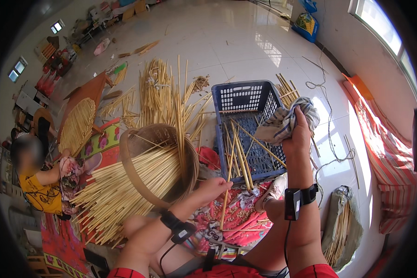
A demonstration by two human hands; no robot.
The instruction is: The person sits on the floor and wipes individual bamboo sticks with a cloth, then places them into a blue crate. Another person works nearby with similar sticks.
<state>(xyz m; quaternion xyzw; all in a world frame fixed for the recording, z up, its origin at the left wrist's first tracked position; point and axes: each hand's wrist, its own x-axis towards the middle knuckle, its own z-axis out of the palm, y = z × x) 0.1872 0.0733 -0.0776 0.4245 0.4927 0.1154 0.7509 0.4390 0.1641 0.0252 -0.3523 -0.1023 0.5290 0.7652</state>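
Stalks (125, 183) in tilted basket (191, 160), fewer (loosely strewn) in blue crate (269, 99)

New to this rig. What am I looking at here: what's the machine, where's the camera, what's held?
No machine: these are a person's bare hands, with a small black device strapped at each wrist. The single picture comes from a wide fisheye camera worn on the head, looking down, so straight edges bend near the rim.

The left hand pinches a thin stalk; the right hand grips a striped cloth.

On the floor ahead, a dark blue crate holds a few loose stalks. Left of it, a basket with a hoop handle lies tipped, a thick bunch of stalks sticking out. Farther left sits another person in yellow.
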